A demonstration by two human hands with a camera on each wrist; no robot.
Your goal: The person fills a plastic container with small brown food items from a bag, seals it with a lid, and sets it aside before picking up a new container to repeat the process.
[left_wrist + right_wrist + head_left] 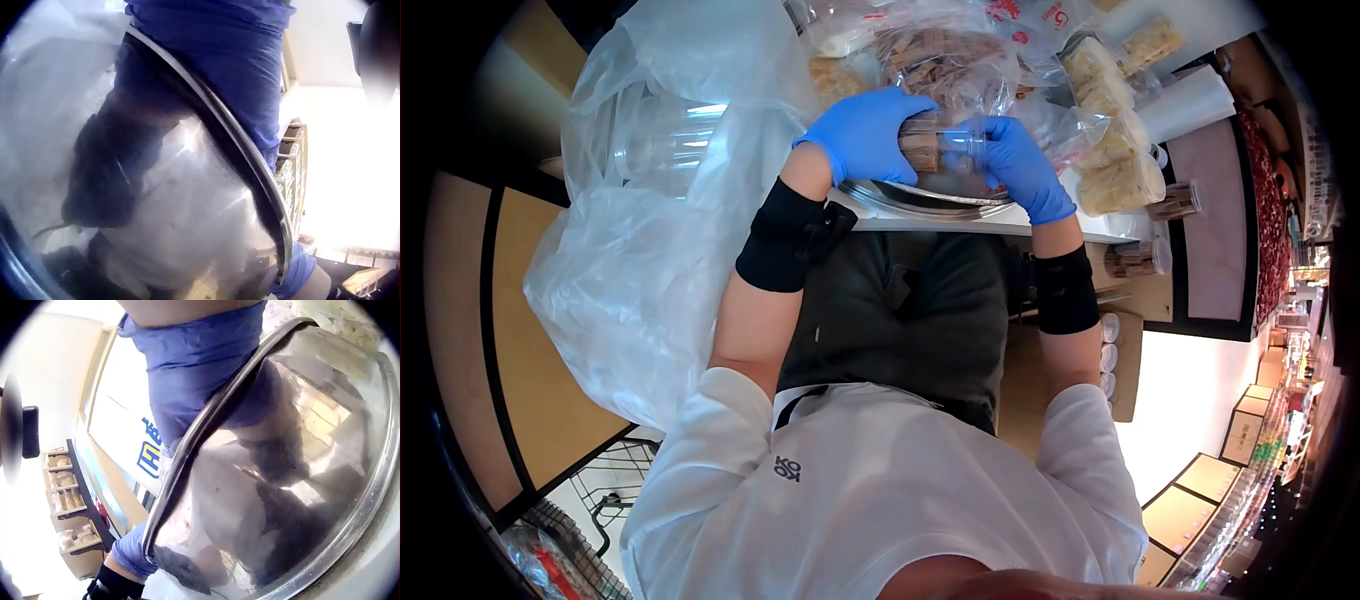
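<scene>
Both hands wear blue gloves and hold a clear plastic jar [922, 152] lying sideways, with flat brown pieces in its left part. My left hand [862, 138] grips the end with the brown pieces, thumb and fingers spread around it. At the clear, see-through end, my right hand [1022, 168] has its fingers curled on the jar. Just under the hands is a shiny metal bowl [945, 211]. Its curved rim [187, 447] crosses in front of the right hand in the right wrist view and hides the fingers. In the left wrist view the bowl's rim [234, 134] likewise covers the fingers.
Behind the hands lies a clear bag of brown pieces [930, 62]. Jars of pale pieces [1120, 180] line the right side, near jars of brown sticks [1138, 258]. A large plastic bag [615, 300] holding clear jars [668, 145] fills the left. White lids [1109, 356] sit lower right.
</scene>
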